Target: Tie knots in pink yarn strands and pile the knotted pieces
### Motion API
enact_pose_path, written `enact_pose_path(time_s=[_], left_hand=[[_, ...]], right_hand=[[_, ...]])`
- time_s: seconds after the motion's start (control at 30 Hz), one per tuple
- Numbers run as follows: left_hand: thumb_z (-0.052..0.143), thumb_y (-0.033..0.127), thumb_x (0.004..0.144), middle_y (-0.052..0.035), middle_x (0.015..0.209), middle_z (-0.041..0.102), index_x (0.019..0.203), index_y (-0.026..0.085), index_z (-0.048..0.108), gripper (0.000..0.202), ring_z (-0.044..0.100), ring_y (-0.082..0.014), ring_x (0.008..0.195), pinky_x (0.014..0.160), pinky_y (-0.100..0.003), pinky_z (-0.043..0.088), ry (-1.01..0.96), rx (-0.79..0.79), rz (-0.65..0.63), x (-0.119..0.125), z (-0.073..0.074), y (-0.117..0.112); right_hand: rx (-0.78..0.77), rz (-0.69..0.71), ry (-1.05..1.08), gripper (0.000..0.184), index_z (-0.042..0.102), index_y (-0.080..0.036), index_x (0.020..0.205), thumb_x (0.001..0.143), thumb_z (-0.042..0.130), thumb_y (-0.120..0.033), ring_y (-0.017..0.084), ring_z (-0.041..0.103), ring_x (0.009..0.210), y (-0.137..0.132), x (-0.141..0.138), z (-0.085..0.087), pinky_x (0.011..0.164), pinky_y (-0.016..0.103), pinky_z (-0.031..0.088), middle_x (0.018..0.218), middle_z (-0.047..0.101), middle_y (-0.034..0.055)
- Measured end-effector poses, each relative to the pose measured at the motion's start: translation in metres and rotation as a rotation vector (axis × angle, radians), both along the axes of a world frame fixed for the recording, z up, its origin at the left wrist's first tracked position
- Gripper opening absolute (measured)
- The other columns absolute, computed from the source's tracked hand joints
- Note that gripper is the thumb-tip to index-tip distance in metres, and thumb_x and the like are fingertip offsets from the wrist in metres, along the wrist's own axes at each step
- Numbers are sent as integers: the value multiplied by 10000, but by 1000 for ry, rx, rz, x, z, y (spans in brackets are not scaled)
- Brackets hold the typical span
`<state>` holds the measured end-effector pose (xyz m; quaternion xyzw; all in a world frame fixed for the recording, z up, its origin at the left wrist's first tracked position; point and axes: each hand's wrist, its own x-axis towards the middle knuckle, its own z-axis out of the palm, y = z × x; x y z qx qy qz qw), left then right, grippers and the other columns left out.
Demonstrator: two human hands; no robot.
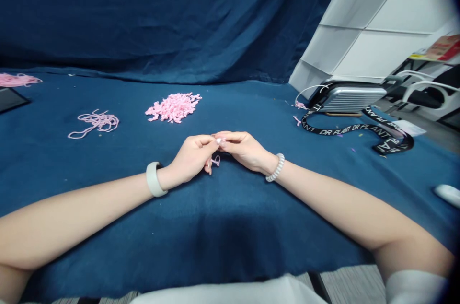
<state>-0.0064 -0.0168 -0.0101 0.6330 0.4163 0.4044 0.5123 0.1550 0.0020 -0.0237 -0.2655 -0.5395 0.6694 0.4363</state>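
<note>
Fingertips of the left hand (189, 157) and right hand (249, 151) meet, pinched closed on a thin lilac-pink yarn strand (216, 161). Its visible portion hangs below them, curled into a small loop.

Thin lilac yarn (216, 160) hangs looped; partly hidden.

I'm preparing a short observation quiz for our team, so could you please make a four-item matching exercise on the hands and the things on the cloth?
Things:
1. Left hand
2. Right hand
3. Pink pile
4. Lettered strap

Descriptions:
A. Many small pieces heaped on the blue cloth
B. Coiled band at its wrist
C. Black with white letters
D. Smooth, wide, pale band at its wrist

Right pairs: 1-D; 2-B; 3-A; 4-C.
</note>
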Motion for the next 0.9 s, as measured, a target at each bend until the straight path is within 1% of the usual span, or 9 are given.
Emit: enact_pose_path(time_s=[0.2, 0.37, 0.5, 0.63, 0.73, 0.9], left_hand=[[553, 421, 816, 59, 371, 454, 663, 156, 566, 307, 459, -80, 307, 361, -184, 392, -13, -16, -3, 1, 0, 0], [537, 414, 829, 57, 390, 471, 673, 152, 546, 305, 466, -75, 320, 374, -178, 401, -6, -11, -15, 0, -2, 1], [520, 412, 839, 54, 418, 476, 649, 154, 502, 321, 486, -74, 351, 396, -175, 415, -16, -23, -35, 1, -2, 1], [527, 389, 836, 41, 518, 530, 713, 152, 519, 267, 517, -74, 411, 442, -187, 455, -47, -80, -72, 2, -1, 2], [543, 363, 826, 11, 599, 591, 735, 141, 524, 241, 534, -70, 446, 470, -187, 461, -6, -81, -103, 2, 1, 1], [532, 339, 829, -10, 649, 626, 739, 131, 533, 226, 535, -66, 459, 487, -186, 451, 113, -13, -123, 1, 8, -4]], right_hand=[[6, -33, 18, 199, 730, -198, 831, 663, 739, -304, 151, 602, 846, -1, -1, 0, 822, 336, 451, 937, 687, 45], [-39, -47, 59, 163, 726, -186, 812, 672, 736, -270, 132, 602, 790, 1, -3, -2, 815, 318, 452, 871, 688, 27], [-57, -62, 74, 141, 714, -171, 789, 681, 727, -260, 126, 597, 739, -1, -4, 0, 766, 304, 455, 796, 682, 25], [-124, -108, 113, 127, 688, -162, 745, 680, 724, -265, 109, 581, 685, -1, -5, 4, 709, 278, 455, 753, 662, 17], [-160, -147, 161, 128, 661, -154, 710, 682, 719, -264, 86, 554, 652, 0, -4, 5, 678, 244, 448, 703, 628, 0], [-181, -157, 174, 156, 613, -146, 674, 713, 688, -278, 83, 539, 642, 3, -3, 2, 637, 233, 437, 706, 605, 1]])
